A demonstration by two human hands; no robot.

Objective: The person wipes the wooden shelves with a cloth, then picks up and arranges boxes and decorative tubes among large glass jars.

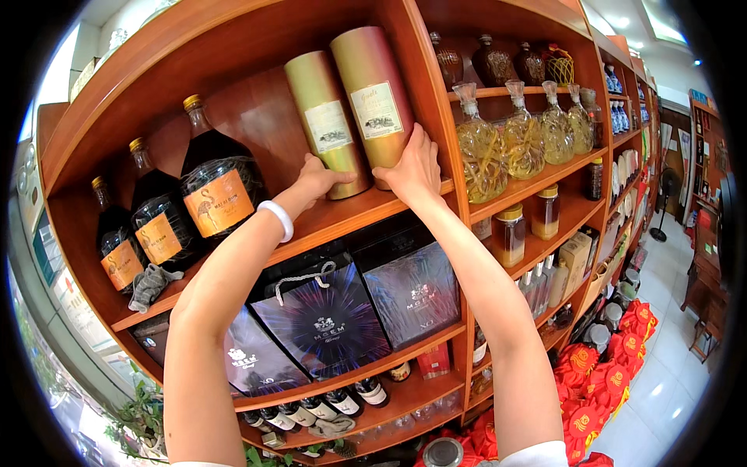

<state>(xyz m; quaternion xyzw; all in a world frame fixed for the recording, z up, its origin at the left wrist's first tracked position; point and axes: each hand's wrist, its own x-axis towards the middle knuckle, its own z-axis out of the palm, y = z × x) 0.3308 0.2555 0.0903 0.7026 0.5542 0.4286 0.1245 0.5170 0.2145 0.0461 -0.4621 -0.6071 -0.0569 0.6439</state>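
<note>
Two gold cylindrical gift tubes stand side by side on a wooden shelf. My left hand (322,178), with a pale bangle at its wrist, lies around the lower left side of the left tube (327,125), thumb across its front. The right tube (376,99), larger and shading to pink, has my right hand (411,166) against its lower right side. The fingers behind the tubes are partly hidden. To the left stand several dark bottles with orange labels, the largest bottle (216,169) nearest my left hand. A crumpled grey cloth (153,286) lies by the smallest one.
Upright shelf divider (435,117) stands just right of my right hand. Glass decanters (481,152) and honey-coloured jars (509,233) fill the shelves beyond. Boxed bottles (321,327) sit below the tubes. Red cloth-covered jars (583,362) stand on the floor, lower right.
</note>
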